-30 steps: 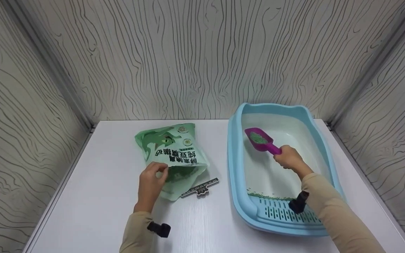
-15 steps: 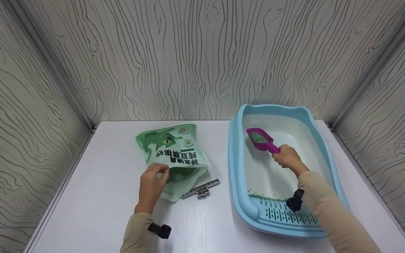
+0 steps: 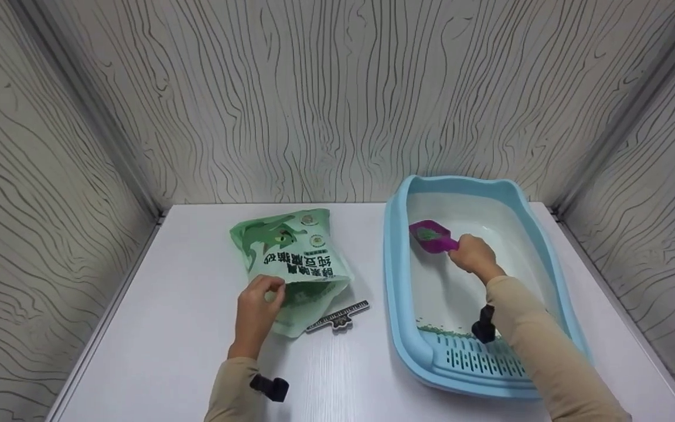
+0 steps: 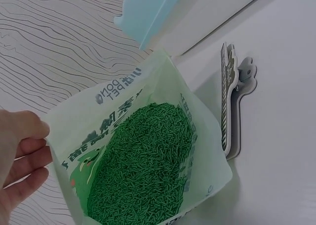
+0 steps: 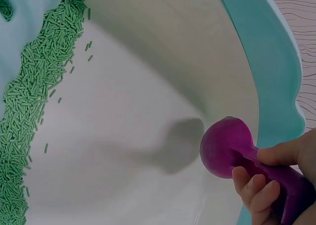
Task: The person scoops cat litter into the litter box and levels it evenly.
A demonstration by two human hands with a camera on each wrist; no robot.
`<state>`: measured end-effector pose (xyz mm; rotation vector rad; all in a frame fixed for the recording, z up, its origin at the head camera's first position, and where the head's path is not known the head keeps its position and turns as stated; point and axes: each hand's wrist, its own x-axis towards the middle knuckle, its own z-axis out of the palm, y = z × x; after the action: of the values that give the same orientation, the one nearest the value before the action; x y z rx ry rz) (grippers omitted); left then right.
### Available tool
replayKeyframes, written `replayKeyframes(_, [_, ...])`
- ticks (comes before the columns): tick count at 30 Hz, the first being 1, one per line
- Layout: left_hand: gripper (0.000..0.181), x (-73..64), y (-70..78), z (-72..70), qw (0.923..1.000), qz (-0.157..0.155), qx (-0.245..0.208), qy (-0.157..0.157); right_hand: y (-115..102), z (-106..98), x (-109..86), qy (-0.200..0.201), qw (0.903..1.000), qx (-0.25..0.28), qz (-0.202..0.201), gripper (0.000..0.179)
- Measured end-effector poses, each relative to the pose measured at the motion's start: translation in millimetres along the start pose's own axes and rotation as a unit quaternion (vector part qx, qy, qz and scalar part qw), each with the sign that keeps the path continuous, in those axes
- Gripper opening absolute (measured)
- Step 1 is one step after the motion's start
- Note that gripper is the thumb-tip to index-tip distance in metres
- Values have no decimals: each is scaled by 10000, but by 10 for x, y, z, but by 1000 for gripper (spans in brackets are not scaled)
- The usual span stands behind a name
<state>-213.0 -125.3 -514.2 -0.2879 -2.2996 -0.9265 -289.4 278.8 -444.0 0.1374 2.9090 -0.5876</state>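
Purple scoop (image 3: 436, 244) in grip: we curl the fingers of our right hand (image 3: 475, 258) round its handle, thumb against it. The bowl reaches out ahead and to the left of those fingers, green pellets (image 3: 428, 234) inside it, above the white floor of a light blue tray (image 3: 396, 281); its shadow falls on that floor, apart from the bowl.

On our side of the right fingers, well apart from them, a strip of litter (image 5: 49, 62) lines the near end of the floor, with stray bits just beside it. Nearer to us again is a slotted ledge (image 3: 484, 360).

Our left hand (image 3: 257, 310) pinches the lip of a green bag (image 3: 296, 252) between thumb and fingertips, at the left corner of its mouth. The bag lies beyond and to the right of those fingers, its mouth gaping toward us; below the pinched lip we see a heap of green granules (image 4: 143, 170).

To the right of the left fingers and slightly nearer to us, a striped clip (image 3: 338, 317) lies on the white counter (image 3: 156, 322), close by the bag's lower edge; we cannot tell whether they touch.
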Motion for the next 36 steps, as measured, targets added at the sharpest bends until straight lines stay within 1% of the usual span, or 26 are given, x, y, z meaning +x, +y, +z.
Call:
replayKeyframes(4, [8,-6,-9,6,10000,53,-31,37,-52,-4,35,173,9998,-128,-19,27])
replayKeyframes(12, [7,-4,-20,10,10000,-8,19,21,-102,22,123,409,9982,-435,-106,21])
replayKeyframes(16, [6,-11,-29,7,10000,8,20,-23,-96,49,153,507,9974,-490,-117,20])
replayKeyframes(20, [5,-4,-28,-4,10000,64,34,6,-109,58,165,663,9967,-421,-215,18])
replayKeyframes(24, [4,5,-23,-4,10000,76,57,12,-143,58,173,888,9941,-485,-396,16])
replayKeyframes(30, [6,6,-13,0,10000,-36,1,-29,-200,60,196,1231,9864,-838,-701,14])
replayKeyframes(36, [5,-2,-18,1,10000,-43,-64,-39,-225,69,225,1400,9820,-975,-812,9])
